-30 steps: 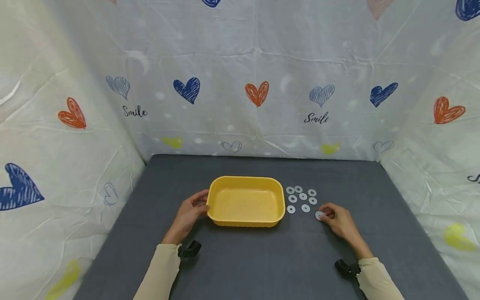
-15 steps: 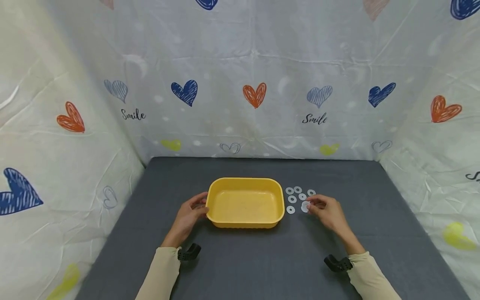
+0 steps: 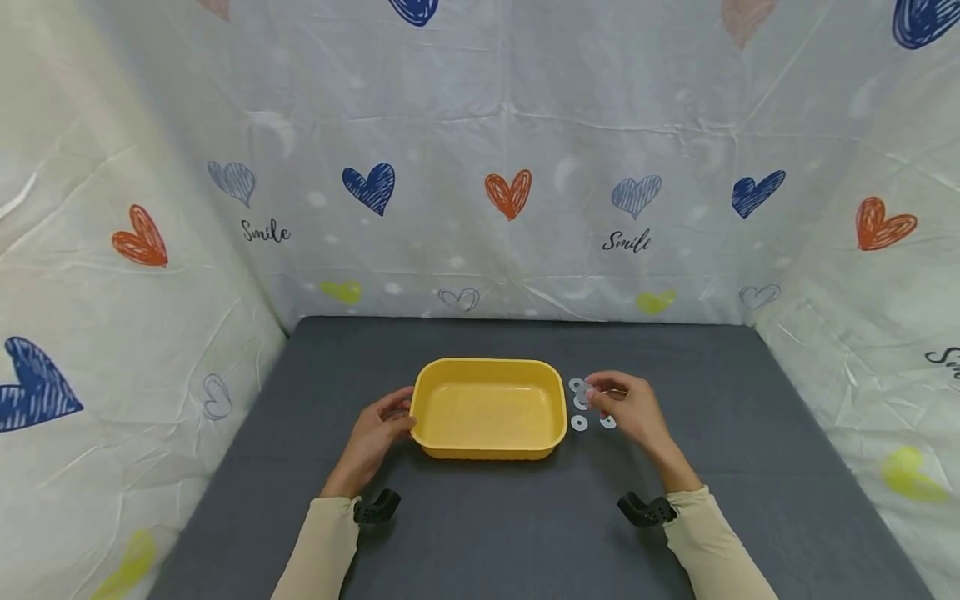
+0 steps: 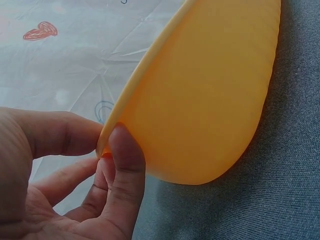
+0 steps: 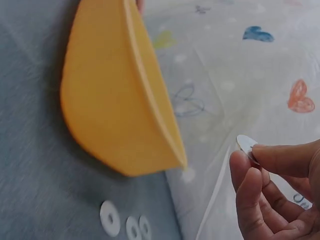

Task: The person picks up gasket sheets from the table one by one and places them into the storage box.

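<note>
A yellow plastic tray [image 3: 489, 453] stands upright on the dark cloth, with nothing in it. My left hand [image 3: 372, 435] pinches the tray's left rim between thumb and fingers, as the left wrist view confirms. Between thumb and index finger my right hand [image 3: 633, 410] holds one flat white washer [image 5: 244, 142], raised just right of the tray. Several more washers [image 3: 573, 424] lie flat on the cloth beside the tray's right end; the right hand hides some of them in the head view.
A dark grey cloth [image 3: 480, 533] covers the table. Behind and on both sides hang white sheets [image 3: 435, 125] printed with hearts. Black bands [image 3: 377, 507] sit at both wrists.
My right hand has lifted the washer from the right side of the group and carried it left and up towards the tray. The left hand keeps its grip on the rim.
</note>
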Demonstrator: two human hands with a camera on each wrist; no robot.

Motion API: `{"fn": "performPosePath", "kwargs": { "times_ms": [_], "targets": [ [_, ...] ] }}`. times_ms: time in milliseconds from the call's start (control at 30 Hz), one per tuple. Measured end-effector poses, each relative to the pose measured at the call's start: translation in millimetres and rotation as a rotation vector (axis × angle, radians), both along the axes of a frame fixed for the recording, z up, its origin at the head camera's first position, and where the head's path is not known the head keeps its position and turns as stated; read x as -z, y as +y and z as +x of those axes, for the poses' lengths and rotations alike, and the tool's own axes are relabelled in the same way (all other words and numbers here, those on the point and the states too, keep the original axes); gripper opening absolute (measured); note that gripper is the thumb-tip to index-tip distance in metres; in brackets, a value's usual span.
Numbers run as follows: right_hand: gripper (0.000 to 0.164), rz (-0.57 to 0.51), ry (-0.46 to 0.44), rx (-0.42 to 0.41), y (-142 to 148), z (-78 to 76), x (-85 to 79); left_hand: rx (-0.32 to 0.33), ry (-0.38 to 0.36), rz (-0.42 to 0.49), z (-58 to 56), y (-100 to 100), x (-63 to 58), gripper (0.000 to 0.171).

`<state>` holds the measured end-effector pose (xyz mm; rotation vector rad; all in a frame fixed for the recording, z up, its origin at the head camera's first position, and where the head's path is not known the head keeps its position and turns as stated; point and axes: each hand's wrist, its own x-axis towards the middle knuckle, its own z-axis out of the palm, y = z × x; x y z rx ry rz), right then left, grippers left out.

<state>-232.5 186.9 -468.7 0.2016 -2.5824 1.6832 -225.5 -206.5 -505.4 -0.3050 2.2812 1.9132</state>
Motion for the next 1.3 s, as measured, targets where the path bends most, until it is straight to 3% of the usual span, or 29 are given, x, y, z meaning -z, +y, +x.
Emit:
{"fn": "performPosePath", "kwargs": {
  "times_ms": [267,667,1300],
  "targets": [
    [0.025,-0.08,0.013,-0.064,-19.6,-8.1,-10.0,0.011,0.01,-0.008,-0.2,0.3,1.2,0.058],
    [0.024,-0.21,-0.053,-0.133,-66.2,-17.3,-18.8,0.005,0.01,-0.024,-0.7,-0.4,3.9,0.057],
    [0.027,-0.398,-0.273,-0.118,-127.2,-34.4,-18.0,0.021,0.021,-0.007,1.4,-0.5,-0.5,0.058]
  ]
}}
